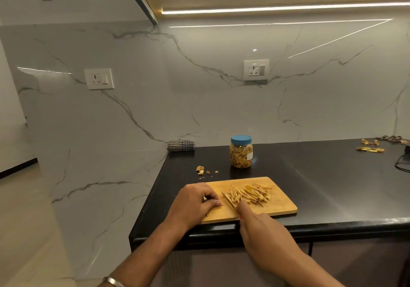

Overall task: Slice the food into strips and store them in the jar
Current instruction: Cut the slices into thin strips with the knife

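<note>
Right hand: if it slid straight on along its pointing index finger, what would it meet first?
The right hand holding the knife points up-left along the blade; past the tip only bare cutting board shows, the strips lying just right of that line. Depth is uncertain.

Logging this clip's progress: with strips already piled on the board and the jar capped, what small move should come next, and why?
Probably one more cut: the right hand holds the knife with its blade down on the cutting board, next to the left hand, whose curled fingers seem to cover a small remaining piece. The strips lie loose; the jar is capped.
</note>
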